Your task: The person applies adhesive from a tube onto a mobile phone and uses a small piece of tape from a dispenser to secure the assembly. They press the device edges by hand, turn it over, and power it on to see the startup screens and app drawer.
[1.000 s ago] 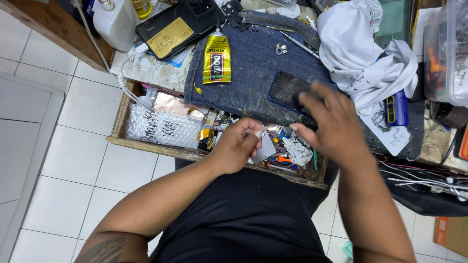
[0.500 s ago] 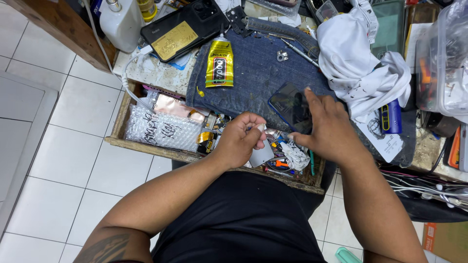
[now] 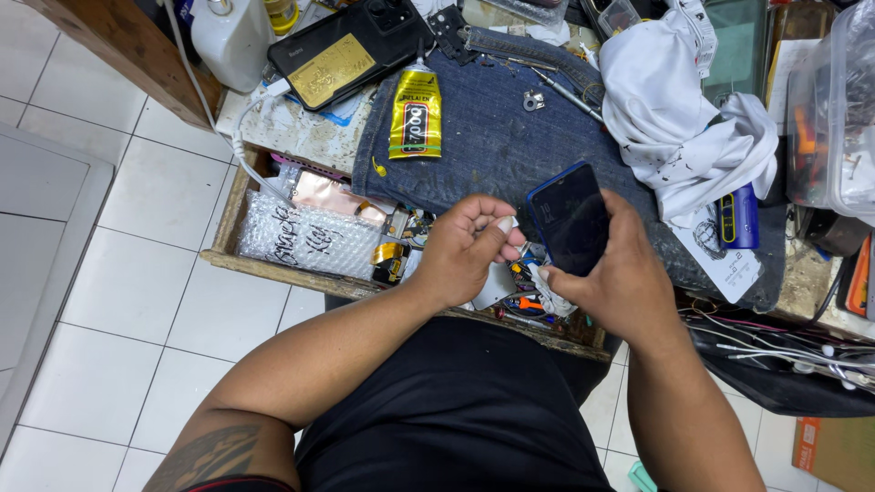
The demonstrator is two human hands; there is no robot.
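A denim cloth (image 3: 497,137) covers the bench in front of you, with a white rag (image 3: 679,109) at its far right and a yellow glue tube (image 3: 416,114) at its far left. Your right hand (image 3: 620,278) grips a dark phone (image 3: 571,219) over the cloth's near edge. Just left of it, your left hand (image 3: 465,251) curls shut on a small white scrap (image 3: 504,223).
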